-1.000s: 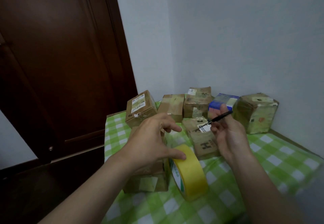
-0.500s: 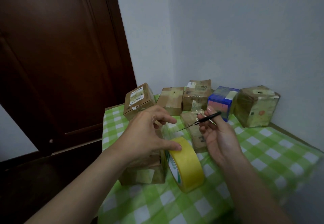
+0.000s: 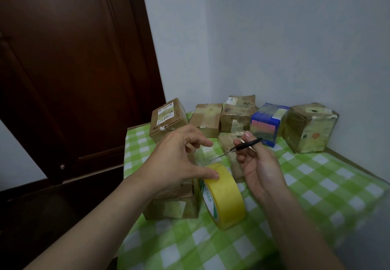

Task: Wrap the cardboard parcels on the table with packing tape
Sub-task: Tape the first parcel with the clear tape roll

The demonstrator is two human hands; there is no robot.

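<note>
While the left hand is pressing its thumb onto the top of the yellow packing tape roll and pinching a clear tape strip in curled fingers, the right hand is gripping small black-handled scissors, blades slanting down-left toward that strip. The roll is standing on edge on the green checked tablecloth, touching a taped cardboard parcel on its left, which the left arm is partly hiding. Behind the roll, more parcels and a blue box are lining the wall. One carton is carrying a white label, unreadable, as is the green print on the roll's core.
</note>
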